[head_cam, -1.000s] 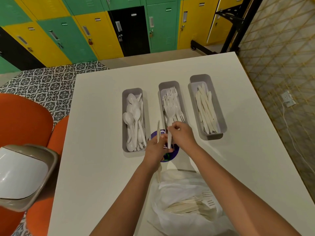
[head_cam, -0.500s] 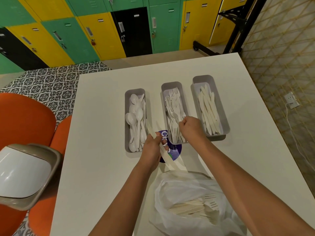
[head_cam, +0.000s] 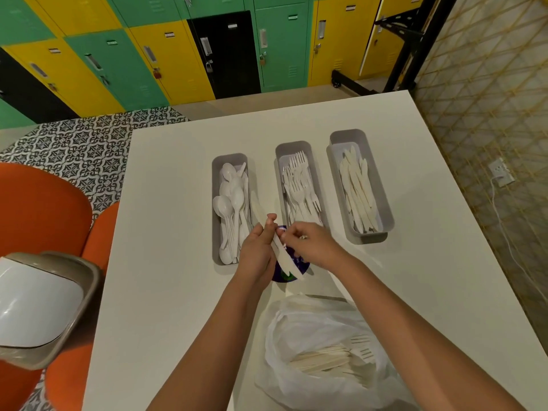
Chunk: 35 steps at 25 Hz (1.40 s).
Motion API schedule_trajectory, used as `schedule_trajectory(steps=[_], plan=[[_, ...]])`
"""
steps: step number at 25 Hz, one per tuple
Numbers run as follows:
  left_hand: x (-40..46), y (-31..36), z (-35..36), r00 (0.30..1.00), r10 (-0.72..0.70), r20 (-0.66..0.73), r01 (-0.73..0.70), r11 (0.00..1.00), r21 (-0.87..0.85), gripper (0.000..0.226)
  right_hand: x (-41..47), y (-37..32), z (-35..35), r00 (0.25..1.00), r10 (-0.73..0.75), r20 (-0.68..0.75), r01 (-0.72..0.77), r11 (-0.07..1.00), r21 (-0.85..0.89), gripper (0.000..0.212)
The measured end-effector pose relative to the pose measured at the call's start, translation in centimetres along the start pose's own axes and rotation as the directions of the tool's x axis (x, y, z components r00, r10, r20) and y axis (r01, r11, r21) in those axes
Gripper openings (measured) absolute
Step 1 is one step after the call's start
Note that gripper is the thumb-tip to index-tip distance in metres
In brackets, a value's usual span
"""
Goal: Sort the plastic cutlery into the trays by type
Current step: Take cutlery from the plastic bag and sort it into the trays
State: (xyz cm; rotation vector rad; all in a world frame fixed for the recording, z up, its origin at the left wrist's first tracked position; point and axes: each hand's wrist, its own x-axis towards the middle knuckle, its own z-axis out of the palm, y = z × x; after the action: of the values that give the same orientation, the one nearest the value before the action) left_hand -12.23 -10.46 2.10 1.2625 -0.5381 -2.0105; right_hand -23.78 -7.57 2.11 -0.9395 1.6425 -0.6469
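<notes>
Head view: left hand (head_cam: 256, 250) grips white plastic knives (head_cam: 280, 255) near desk (head_cam: 166, 232) centre; right hand (head_cam: 308, 244) fingers pinch one. Step: knife transfer. Next move requires reaching grey knife tray (head_cam: 382, 203), far-right.

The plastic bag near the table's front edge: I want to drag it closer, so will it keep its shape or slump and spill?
The plastic bag looks thin and crumpled, so it would probably slump rather than hold its shape. Its mouth gapes open over loose cutlery, so a tug on one side might tip pieces out. The white table looks smooth, so it should slide easily.
</notes>
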Motion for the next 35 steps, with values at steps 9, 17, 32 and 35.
schedule_trajectory(steps=[9, 17, 32, 35], plan=[[0.0, 0.0, 1.6, 0.997, -0.01, 0.073, 0.0, 0.991, 0.132, 0.031, -1.0, 1.3, -0.2, 0.986, -0.026, -0.165, 0.058, 0.979, 0.196, 0.007], [1.0, -1.8, 3.6, 0.986, 0.107, -0.13, -0.033, 0.88, 0.474, 0.015, -0.9, 2.6, -5.5, 0.871, 0.146, -0.469, -0.015, 0.962, 0.272, 0.019], [5.8, -4.7, 12.4, 0.982, 0.187, 0.033, -0.14, 0.595, 0.792, 0.008, 2.1, 5.7, -13.1, 0.808, 0.04, -0.588, -0.276, 0.908, -0.316, 0.022], [6.4, -5.0, 13.1, 0.976, 0.209, 0.063, -0.172, 0.561, 0.81, 0.018, 2.6, 5.4, -13.3, 0.805, 0.03, -0.593, -0.277, 0.903, -0.33, 0.025]])
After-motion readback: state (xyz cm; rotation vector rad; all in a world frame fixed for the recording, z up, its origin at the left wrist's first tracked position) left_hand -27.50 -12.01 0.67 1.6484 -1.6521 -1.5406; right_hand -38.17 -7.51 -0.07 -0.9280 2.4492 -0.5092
